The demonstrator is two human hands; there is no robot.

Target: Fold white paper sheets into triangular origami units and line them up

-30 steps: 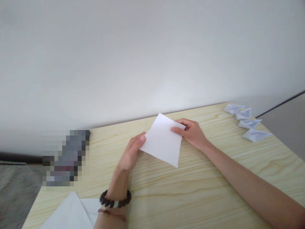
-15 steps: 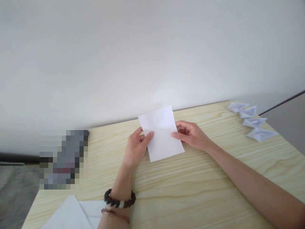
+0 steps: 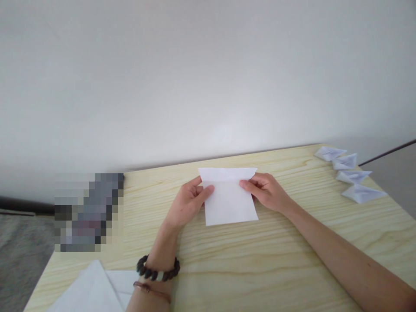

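A white sheet of paper lies squared up on the light wooden table, its far edge lifted and bending toward me. My left hand pinches the sheet's left edge between thumb and fingers. My right hand pinches the right edge the same way. A dark bead bracelet and a thin cord sit on my left wrist.
Several folded white paper shapes lie in a row at the table's far right corner. More white paper lies at the near left edge. A blurred dark object stands at the left. A pale wall runs behind the table.
The sheet has turned from a diamond angle to square with the table and come down onto it. Its far edge now curls over. Both hands kept their grip on its sides.
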